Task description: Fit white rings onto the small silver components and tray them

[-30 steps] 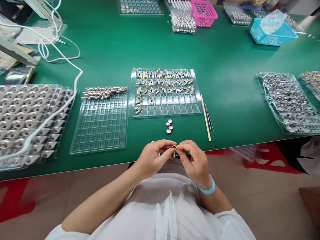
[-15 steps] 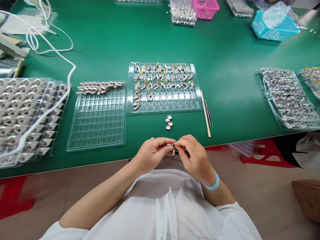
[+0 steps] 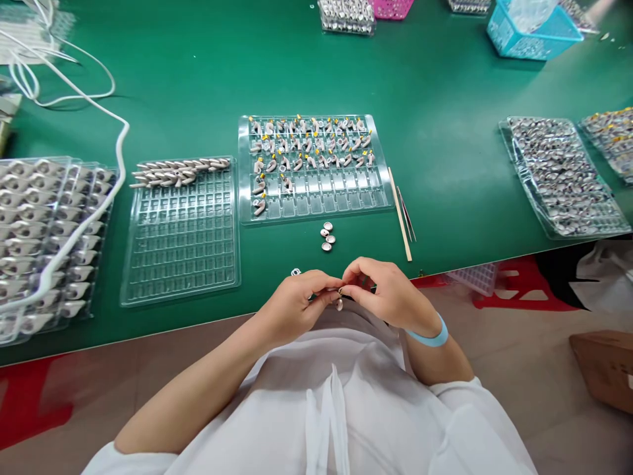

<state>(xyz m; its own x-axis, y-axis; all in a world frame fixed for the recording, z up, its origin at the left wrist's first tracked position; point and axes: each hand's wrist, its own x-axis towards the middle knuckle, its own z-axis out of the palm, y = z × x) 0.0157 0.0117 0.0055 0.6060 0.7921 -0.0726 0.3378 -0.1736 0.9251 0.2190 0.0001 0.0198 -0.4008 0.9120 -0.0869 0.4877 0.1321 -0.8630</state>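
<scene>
At the table's front edge, my left hand (image 3: 299, 303) pinches a small grey earbud-like part (image 3: 339, 304) between thumb and fingers. My right hand (image 3: 388, 293) meets it from the other side, its thumb and fingertips closed on the same part. Most of that part is covered by my fingers; a rounded end shows below them. Beyond my hands lie several small round silvery caps (image 3: 327, 239) in a cluster. A small white ring-like piece (image 3: 295, 272) rests by my left knuckles. Farther off, a clear tray (image 3: 316, 206) holds rows of grey stemmed parts with yellow tabs.
To the left are a partly filled clear tray (image 3: 180, 264), stacked trays of grey shells (image 3: 30, 231) and a white cable (image 3: 119, 152). A wooden stick (image 3: 399, 214) and tweezers (image 3: 406, 214) lie right of centre. Farther right are a full tray (image 3: 564, 178) and a blue basket (image 3: 529, 43).
My right hand has turned slightly, its fingers shifting around the small part. Both hands still hold it at the table edge. The view has tilted and shifted a little.
</scene>
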